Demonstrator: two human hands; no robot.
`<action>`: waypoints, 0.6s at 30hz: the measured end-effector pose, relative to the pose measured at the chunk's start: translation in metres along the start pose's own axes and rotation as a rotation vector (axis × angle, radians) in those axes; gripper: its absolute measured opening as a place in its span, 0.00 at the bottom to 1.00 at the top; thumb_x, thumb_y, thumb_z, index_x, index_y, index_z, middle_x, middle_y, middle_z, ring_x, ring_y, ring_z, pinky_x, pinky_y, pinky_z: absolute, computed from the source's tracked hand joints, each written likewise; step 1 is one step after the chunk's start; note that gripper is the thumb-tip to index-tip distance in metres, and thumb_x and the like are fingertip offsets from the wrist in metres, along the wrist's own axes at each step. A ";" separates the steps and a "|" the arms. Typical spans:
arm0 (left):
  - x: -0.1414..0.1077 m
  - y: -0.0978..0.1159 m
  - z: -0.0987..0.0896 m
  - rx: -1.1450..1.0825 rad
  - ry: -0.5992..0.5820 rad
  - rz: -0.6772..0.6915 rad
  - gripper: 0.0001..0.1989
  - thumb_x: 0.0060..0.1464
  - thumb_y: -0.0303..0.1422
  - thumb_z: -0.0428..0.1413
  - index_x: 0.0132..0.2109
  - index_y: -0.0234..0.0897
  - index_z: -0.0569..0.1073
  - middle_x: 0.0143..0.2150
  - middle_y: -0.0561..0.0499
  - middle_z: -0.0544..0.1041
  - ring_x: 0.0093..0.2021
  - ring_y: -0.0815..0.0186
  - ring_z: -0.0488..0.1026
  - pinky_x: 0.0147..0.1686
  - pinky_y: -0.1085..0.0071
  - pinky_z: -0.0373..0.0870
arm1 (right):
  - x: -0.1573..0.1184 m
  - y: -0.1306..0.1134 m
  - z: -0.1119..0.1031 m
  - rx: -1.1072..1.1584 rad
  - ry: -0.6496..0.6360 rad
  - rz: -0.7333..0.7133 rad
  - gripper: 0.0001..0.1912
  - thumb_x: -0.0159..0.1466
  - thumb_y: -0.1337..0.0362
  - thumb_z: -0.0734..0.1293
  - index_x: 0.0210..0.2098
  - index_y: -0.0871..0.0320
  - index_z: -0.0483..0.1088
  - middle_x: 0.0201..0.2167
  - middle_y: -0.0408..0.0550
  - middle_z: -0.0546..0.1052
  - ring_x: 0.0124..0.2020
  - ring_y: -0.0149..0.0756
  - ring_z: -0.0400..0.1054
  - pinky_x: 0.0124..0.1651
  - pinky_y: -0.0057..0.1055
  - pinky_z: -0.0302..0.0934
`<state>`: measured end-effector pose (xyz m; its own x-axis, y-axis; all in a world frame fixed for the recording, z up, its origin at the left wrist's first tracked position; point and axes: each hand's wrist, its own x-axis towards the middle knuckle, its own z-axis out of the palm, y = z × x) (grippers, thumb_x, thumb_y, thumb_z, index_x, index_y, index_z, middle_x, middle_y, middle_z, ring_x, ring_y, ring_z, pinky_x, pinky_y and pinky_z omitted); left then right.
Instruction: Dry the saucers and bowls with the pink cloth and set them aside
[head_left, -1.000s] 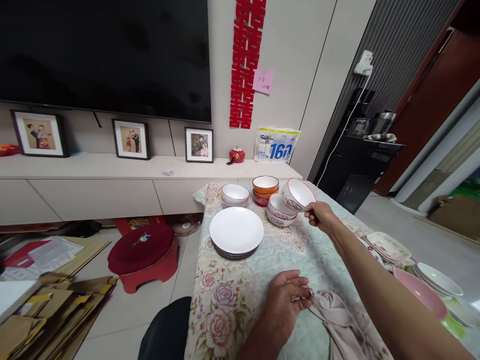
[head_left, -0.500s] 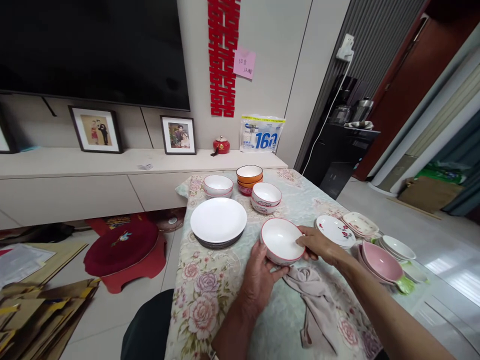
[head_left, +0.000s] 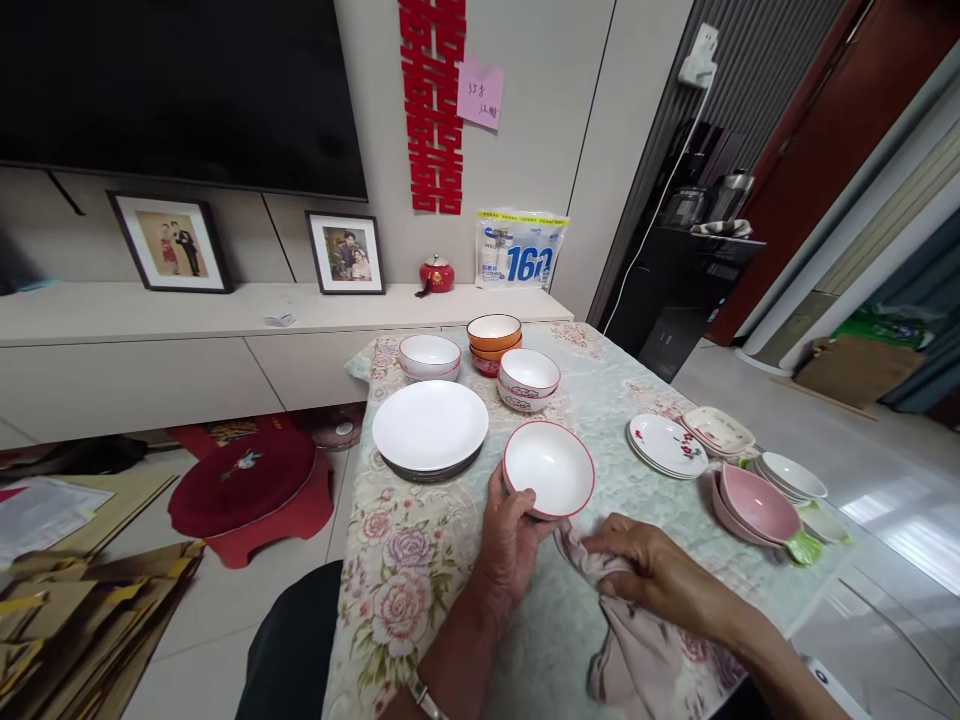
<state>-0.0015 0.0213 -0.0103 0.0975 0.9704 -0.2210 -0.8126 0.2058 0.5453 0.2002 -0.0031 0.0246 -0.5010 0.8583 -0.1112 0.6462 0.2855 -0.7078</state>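
My left hand (head_left: 511,535) grips a white bowl (head_left: 551,468) with a red rim, thumb over its near edge and fingers beneath. The bowl tilts a little toward me. Just right of it, my right hand (head_left: 637,565) is closed on a beige-pink cloth (head_left: 637,650), whose lower part trails across the table. Behind the bowl stands a pair of stacked patterned bowls (head_left: 529,375). A stack of plates, white on top (head_left: 431,425), lies to the left of my left hand.
Orange and red bowls (head_left: 495,335) and white bowls (head_left: 430,355) stand at the back of the flowered tablecloth (head_left: 405,590). On the right are floral plates (head_left: 666,445), pink leaf-shaped bowls (head_left: 759,505) and small white bowls (head_left: 793,475). A red stool (head_left: 251,490) stands left of the table.
My right hand has let go of the bowl's rim and taken hold of the cloth, lifting part of it. The bowl, now in my left hand alone, has shifted slightly left and tilted.
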 end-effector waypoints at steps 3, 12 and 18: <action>0.000 0.000 0.000 0.012 -0.013 0.012 0.33 0.46 0.30 0.59 0.61 0.42 0.62 0.59 0.42 0.69 0.54 0.49 0.70 0.48 0.46 0.73 | 0.000 0.006 -0.006 -0.003 0.116 0.076 0.11 0.59 0.67 0.65 0.38 0.53 0.79 0.36 0.47 0.79 0.39 0.42 0.72 0.44 0.37 0.65; 0.002 -0.010 0.003 0.188 0.027 0.040 0.45 0.41 0.29 0.63 0.66 0.42 0.56 0.64 0.39 0.66 0.59 0.47 0.67 0.50 0.56 0.73 | 0.037 -0.024 -0.034 -0.187 0.671 -0.056 0.11 0.63 0.60 0.65 0.43 0.52 0.75 0.37 0.51 0.75 0.40 0.46 0.69 0.45 0.41 0.64; 0.006 -0.016 -0.001 0.228 -0.007 0.165 0.44 0.36 0.28 0.66 0.63 0.39 0.61 0.62 0.40 0.69 0.60 0.49 0.68 0.56 0.59 0.68 | 0.075 -0.017 0.019 -0.315 0.442 -0.113 0.16 0.64 0.71 0.60 0.49 0.57 0.72 0.46 0.54 0.71 0.49 0.44 0.66 0.52 0.39 0.62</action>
<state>0.0116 0.0241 -0.0211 -0.0208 0.9938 -0.1092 -0.6676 0.0675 0.7415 0.1407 0.0484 0.0157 -0.3320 0.8928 0.3044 0.7772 0.4418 -0.4482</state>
